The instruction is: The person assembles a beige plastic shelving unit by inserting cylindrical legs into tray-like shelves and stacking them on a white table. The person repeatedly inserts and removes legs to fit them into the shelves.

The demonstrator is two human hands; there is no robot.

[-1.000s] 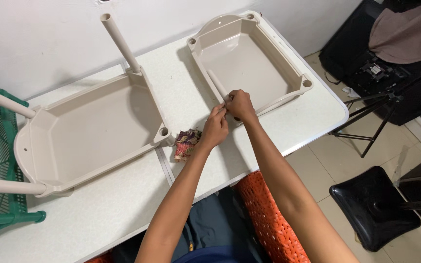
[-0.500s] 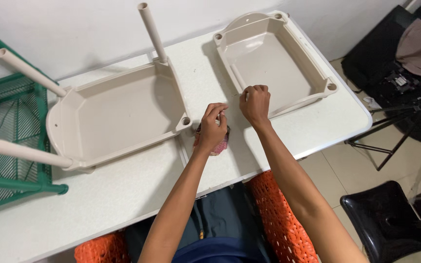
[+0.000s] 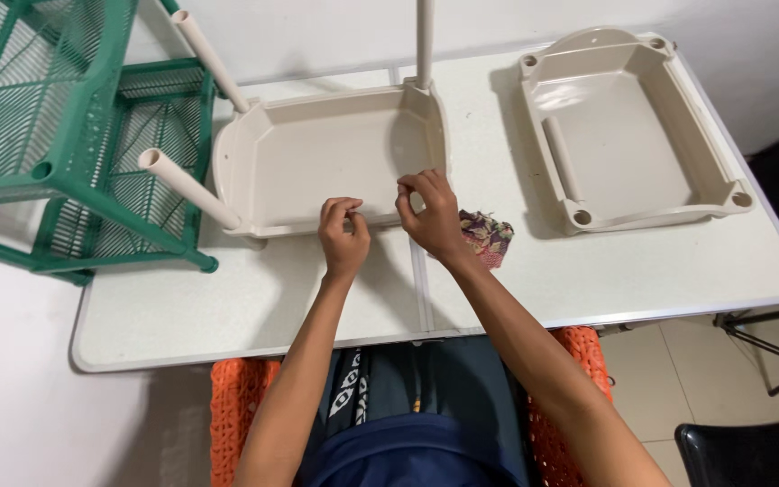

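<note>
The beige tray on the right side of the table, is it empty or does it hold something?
Not empty: the right beige tray holds one beige tube, lying loose along its left wall.

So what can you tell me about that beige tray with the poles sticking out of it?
The beige plastic rectangular tray lies flat on the white folding table, open side up and empty. Three pale round poles rise from its corner sockets. It looks smooth and moulded. Both hands, left and right, pinch at its near rim. A green rack stands beside it.

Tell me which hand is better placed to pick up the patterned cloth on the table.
Right, probably. The right hand is next to the patterned cloth, while the left hand sits further away at the near rim of the beige tray.
</note>
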